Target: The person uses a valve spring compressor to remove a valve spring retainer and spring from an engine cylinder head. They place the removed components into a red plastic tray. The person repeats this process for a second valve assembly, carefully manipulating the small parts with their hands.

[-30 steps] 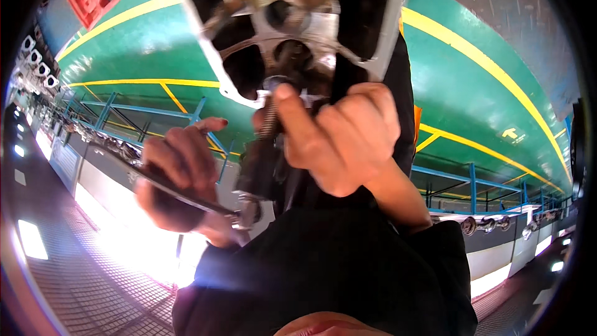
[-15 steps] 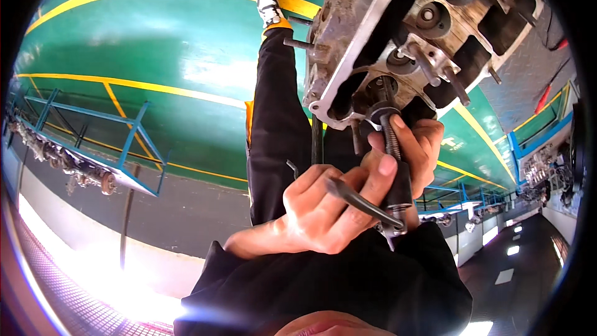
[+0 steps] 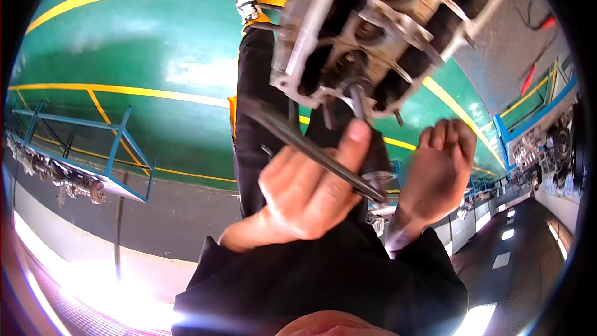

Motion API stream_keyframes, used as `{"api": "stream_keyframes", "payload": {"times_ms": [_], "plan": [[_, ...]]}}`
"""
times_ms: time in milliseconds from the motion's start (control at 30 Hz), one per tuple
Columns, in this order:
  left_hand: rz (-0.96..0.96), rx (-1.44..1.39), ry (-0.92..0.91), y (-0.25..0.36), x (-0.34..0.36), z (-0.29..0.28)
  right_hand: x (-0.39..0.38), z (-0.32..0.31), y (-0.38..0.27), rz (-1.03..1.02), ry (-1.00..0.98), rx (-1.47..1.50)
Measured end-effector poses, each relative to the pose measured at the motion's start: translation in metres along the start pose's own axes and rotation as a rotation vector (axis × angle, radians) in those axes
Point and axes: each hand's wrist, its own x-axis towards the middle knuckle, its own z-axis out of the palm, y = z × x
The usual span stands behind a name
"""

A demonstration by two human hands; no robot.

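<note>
My left hand [image 3: 305, 196] is wrapped around the dark body of a valve spring compressor [image 3: 377, 157], index finger laid along its shaft. The tool's bent crank handle [image 3: 305, 148] crosses in front of that hand, pointing up and left. At its far end the tool meets a valve spring seat in a worn metal cylinder head [image 3: 395, 28], where the contact is blurred. To the right of the tool, my right hand [image 3: 438, 171] is raised apart from it. Its palm looks dark and its fingers are loosely bent, with nothing visible in them.
Studs stick out of the cylinder head's sides. My leg and shoe [image 3: 247, 6] are beyond it on the green floor [image 3: 155, 31] with yellow lines. A blue-framed rack [image 3: 74, 168] with metal parts stands left. Red-handled tools [image 3: 528, 79] lie on a grey surface at right.
My right hand has come off the compressor and moved right. The crank handle has swung up and left. Cylinder head and tool appear shifted left in view.
</note>
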Motion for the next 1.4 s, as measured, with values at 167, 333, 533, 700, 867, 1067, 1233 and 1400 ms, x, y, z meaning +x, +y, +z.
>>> {"api": "stream_keyframes", "payload": {"times_ms": [167, 333, 533, 700, 867, 1067, 1233, 1400], "plan": [[-0.013, 0.087, 0.065, 0.009, -0.009, 0.003, 0.037, -0.009, -0.021, 0.304, -0.416, 0.474], [-0.134, 0.166, 0.076, 0.018, -0.012, 0.010, 0.052, -0.006, -0.023, 0.274, -0.648, 0.589], [-0.222, 0.104, 0.126, 0.021, -0.017, 0.013, 0.054, -0.008, -0.015, 0.103, -0.654, 0.332], [-0.214, 0.082, 0.145, 0.018, -0.017, 0.014, 0.054, -0.008, -0.010, -0.053, -0.574, 0.110], [-0.229, 0.103, 0.095, 0.024, -0.013, 0.012, 0.052, -0.012, -0.005, -0.015, -0.562, 0.063], [-0.102, 0.058, 0.121, 0.016, -0.010, 0.013, 0.049, 0.002, 0.000, -0.053, -0.524, 0.116], [-0.034, 0.064, 0.128, 0.011, -0.009, 0.012, 0.047, 0.010, 0.003, -0.052, -0.544, 0.081], [-0.029, 0.042, 0.107, 0.008, -0.009, 0.010, 0.047, 0.013, -0.001, -0.085, -0.528, 0.058]]}}
